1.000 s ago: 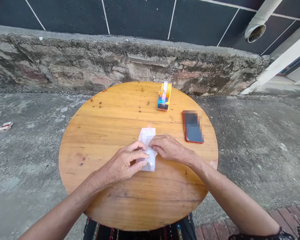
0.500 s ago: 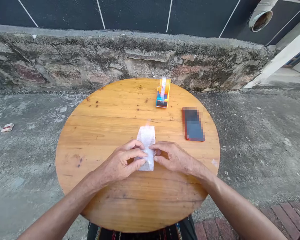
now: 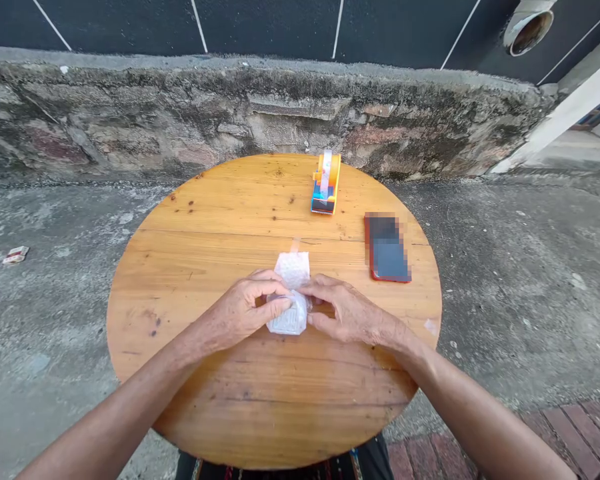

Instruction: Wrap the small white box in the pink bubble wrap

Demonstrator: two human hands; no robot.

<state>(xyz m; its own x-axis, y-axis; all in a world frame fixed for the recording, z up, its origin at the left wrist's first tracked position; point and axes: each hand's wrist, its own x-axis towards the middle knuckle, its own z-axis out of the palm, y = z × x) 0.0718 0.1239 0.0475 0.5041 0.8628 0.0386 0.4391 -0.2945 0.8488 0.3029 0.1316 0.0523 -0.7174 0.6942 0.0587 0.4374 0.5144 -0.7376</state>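
A white strip of bubble wrap (image 3: 293,267) lies on the round wooden table (image 3: 205,393), its near part folded up over something flat that I cannot make out through the film. My left hand (image 3: 253,303) pinches the fold from the left, thumb and fingertips closed on it. From the right, my right hand (image 3: 343,308) grips the same fold's edge between thumb and fingers. A short piece of clear tape (image 3: 295,245) sticks out from the far end of the wrap.
An orange and blue tape dispenser (image 3: 326,183) stands near the table's far edge. On the right lies a phone (image 3: 389,248) in a red case, partly blurred. A scrap of clear film (image 3: 431,326) sits at the right edge. Behind is a stone wall (image 3: 180,127).
The near end of the bubble wrap has been folded up and away from me, so the strip looks shorter. Both hands stay on it, the left with fingers drawn closer together.
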